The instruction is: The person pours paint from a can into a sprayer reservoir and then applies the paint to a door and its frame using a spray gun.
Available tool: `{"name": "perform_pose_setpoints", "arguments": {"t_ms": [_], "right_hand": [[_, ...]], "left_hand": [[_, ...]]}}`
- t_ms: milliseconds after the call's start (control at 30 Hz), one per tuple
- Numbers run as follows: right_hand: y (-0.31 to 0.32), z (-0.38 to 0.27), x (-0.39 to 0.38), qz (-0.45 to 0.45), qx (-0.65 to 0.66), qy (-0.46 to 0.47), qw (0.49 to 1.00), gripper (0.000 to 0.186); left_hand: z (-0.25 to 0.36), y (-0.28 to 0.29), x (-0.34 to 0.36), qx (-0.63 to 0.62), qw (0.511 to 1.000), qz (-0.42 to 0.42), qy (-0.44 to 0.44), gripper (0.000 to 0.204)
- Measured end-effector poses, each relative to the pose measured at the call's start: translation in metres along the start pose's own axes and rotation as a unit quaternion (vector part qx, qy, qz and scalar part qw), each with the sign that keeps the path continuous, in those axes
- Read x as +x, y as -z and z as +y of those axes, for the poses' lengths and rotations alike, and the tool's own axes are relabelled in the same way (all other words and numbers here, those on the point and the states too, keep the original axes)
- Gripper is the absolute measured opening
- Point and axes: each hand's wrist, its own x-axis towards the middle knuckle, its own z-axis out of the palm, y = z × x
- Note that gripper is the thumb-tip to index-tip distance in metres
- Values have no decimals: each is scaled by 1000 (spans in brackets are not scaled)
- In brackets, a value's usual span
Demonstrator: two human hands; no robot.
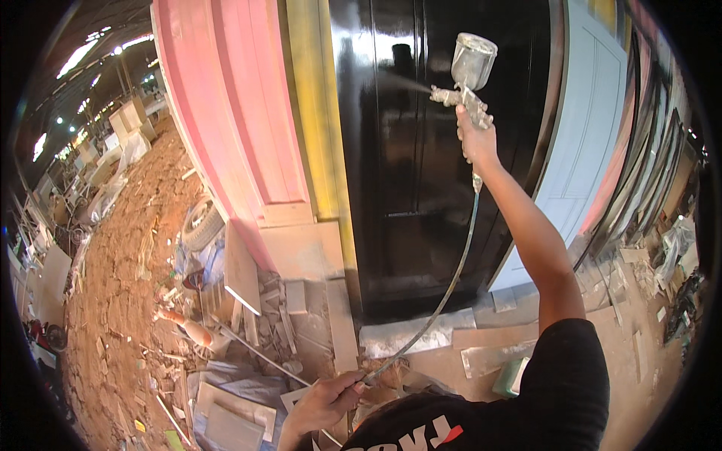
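- Glossy black door [421, 150]: upright, between pink door [226, 113] and pale blue door [587, 128].
- Air hose [451, 278]: hangs from gun to left hand.
- Spray gun [468, 83]: raised, nozzle facing black door, gripped by right hand [477, 139].
- Left hand [323, 406]: low, fingers pinching hose.

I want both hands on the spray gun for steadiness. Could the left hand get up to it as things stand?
Probably not at once: the left hand is low, gripping the hose, while the right hand holds the spray gun high. Nothing blocks the way.
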Motion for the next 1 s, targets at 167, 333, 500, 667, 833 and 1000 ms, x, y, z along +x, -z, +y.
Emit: {"name": "perform_pose_setpoints", "arguments": {"t_ms": [167,333,500,667,833,1000], "right_hand": [[-7,-73,55,11,33,55,998,41],[2,-140,121,19,46,136,989,44],[-35,-196,181,-9,85,168,982,43],[-8,-258,249,32,106,217,970,47],[-28,-329,308,50,145,281,948,55],[-33,-391,354,101,125,299,941,66]], "left_hand": [[26,18,29,35,999,13,-17,23],[68,28,74,38,995,30,-82,26],[77,22,114,-2,985,131,-116,24],[137,37,162,23,982,108,-153,23],[153,40,190,-33,973,145,-177,23],[177,50,212,-59,960,159,-223,25]]}}
